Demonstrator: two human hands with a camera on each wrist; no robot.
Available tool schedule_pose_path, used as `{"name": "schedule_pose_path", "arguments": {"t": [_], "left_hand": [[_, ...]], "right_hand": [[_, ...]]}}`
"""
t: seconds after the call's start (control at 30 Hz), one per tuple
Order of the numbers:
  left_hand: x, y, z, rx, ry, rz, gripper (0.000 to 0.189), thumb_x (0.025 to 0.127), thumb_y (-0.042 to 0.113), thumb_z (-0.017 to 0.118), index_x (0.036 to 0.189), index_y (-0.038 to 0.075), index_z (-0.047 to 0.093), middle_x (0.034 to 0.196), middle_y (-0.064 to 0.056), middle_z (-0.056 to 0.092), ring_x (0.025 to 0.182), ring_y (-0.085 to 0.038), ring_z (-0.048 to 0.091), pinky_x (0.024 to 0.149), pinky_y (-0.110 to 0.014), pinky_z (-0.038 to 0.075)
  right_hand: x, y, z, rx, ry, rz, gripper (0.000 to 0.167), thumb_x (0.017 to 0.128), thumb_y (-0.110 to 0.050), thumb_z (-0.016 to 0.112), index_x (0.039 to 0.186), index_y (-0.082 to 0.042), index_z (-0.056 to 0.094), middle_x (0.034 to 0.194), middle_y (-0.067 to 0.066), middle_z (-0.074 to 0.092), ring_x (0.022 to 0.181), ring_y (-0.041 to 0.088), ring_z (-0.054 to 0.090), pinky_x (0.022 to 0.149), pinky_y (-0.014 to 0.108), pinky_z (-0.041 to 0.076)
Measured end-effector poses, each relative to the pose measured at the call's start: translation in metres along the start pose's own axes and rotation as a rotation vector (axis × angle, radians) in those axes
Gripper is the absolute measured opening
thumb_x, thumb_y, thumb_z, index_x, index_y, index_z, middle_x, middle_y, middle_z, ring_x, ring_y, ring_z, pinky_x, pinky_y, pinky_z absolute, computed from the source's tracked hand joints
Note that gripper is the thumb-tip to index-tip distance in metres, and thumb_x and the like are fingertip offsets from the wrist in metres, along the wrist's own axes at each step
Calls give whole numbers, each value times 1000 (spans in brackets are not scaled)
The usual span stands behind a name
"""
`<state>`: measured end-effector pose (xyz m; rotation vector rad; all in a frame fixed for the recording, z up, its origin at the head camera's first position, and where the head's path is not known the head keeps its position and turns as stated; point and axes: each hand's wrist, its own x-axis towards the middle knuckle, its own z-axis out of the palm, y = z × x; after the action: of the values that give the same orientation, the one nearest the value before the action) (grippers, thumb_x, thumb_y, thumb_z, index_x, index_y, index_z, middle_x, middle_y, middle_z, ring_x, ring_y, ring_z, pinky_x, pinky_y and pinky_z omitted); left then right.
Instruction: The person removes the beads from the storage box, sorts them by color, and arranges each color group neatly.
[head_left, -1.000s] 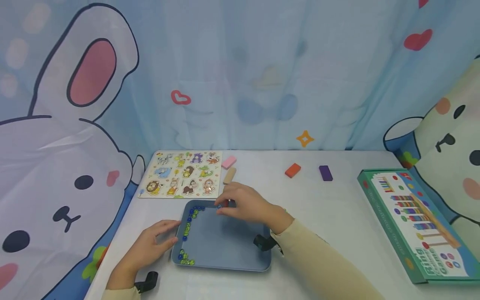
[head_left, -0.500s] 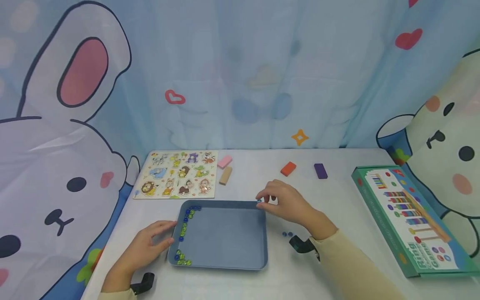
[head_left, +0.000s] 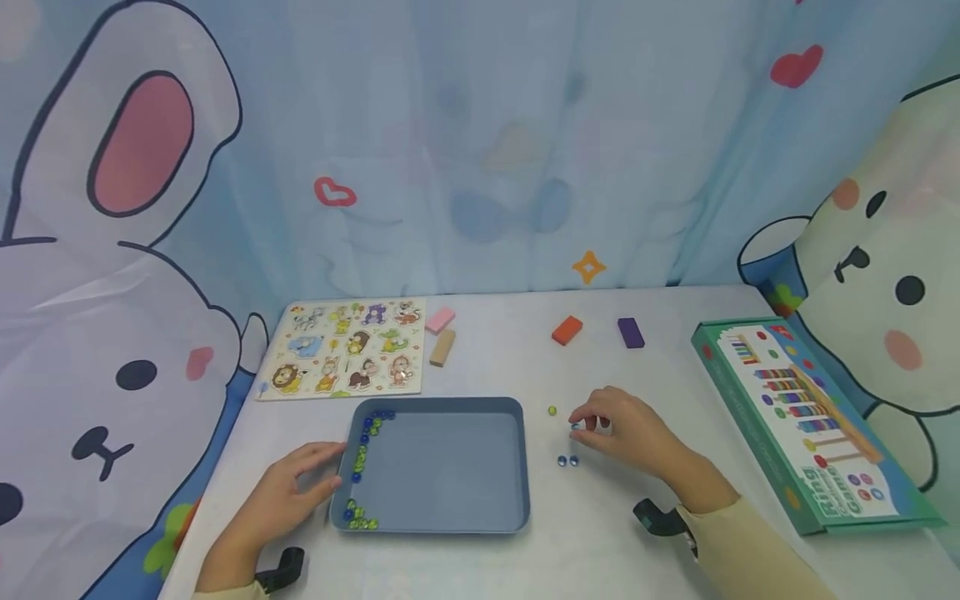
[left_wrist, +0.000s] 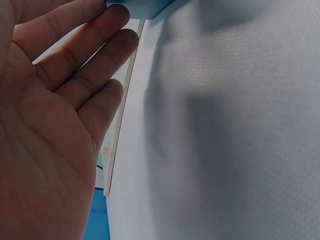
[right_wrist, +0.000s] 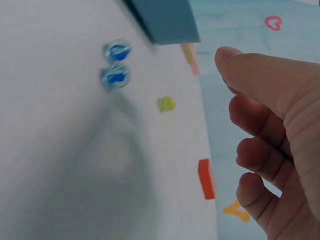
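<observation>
A blue-grey tray (head_left: 442,467) lies on the white table, with blue and green glass marbles (head_left: 361,460) lined along its left side and corners. My left hand (head_left: 281,492) rests by the tray's left rim, fingers extended, fingertips at the edge; its palm (left_wrist: 45,130) fills the left of the left wrist view. To the right of the tray, my right hand (head_left: 626,429) pinches a clear-blue marble (head_left: 576,426) between thumb and forefinger, mostly hidden in the right wrist view. Two blue marbles (right_wrist: 117,62) and a yellow-green marble (right_wrist: 166,104) lie on the table nearby.
An animal puzzle board (head_left: 345,348) lies behind the tray. Beside it are a pink block (head_left: 440,321) and a tan block (head_left: 442,347). Orange (head_left: 567,330) and purple (head_left: 631,332) blocks lie farther right. A green game box (head_left: 810,425) occupies the right side.
My right hand has moved right from over the tray's far rim to the table beside it, with the marble pinched. The left hand stays at the tray's left edge. The head view has shifted slightly.
</observation>
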<state>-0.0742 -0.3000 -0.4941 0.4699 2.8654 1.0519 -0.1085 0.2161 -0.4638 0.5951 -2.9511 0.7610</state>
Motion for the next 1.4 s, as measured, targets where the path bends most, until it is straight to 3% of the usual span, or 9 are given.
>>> {"name": "schedule_pose_path", "arguments": {"t": [0.23, 0.37, 0.53, 0.9, 1.17, 1.4], "left_hand": [[-3, 0, -2, -15, -5, -28, 51, 96, 27, 77, 144, 14, 64, 139, -1, 68, 136, -36, 60, 111, -62, 50], [-3, 1, -3, -26, -10, -43, 51, 97, 29, 77, 144, 15, 64, 140, -2, 68, 137, -37, 59, 112, -63, 49], [-3, 0, -2, -39, -6, -45, 51, 96, 27, 77, 144, 14, 64, 140, -1, 68, 137, -36, 59, 113, -62, 48], [-2, -2, -1, -40, 1, -32, 51, 96, 28, 77, 144, 15, 64, 140, -1, 68, 137, -36, 59, 112, -62, 48], [-2, -3, 1, -31, -2, -26, 51, 97, 32, 76, 144, 17, 64, 140, 2, 68, 137, -33, 60, 112, -61, 49], [-2, -2, 2, -43, 0, -12, 50, 97, 31, 76, 143, 17, 65, 138, 2, 68, 135, -33, 61, 111, -61, 50]], "right_hand": [[-15, 14, 9, -6, -84, 76, 17, 84, -26, 89, 99, -26, 81, 78, -18, 55, 79, 4, 49, 65, 18, 46], [-19, 23, 18, -6, -119, 70, 16, 83, -29, 89, 96, -30, 79, 78, -19, 54, 77, 1, 48, 65, 18, 45], [-20, 29, 26, -12, -133, 45, 17, 82, -31, 90, 94, -31, 78, 77, -20, 53, 74, 0, 47, 63, 17, 44], [-22, 26, 31, -11, -142, 99, 17, 82, -30, 90, 94, -32, 78, 76, -19, 53, 73, 0, 46, 62, 18, 43], [-18, 27, 14, 60, -85, 67, 27, 82, -31, 91, 105, -24, 80, 80, -17, 56, 79, 5, 51, 66, 18, 46], [17, -5, -5, 112, -19, -78, 28, 84, -29, 89, 109, -20, 81, 82, -18, 57, 81, 12, 56, 67, 19, 50]]}}
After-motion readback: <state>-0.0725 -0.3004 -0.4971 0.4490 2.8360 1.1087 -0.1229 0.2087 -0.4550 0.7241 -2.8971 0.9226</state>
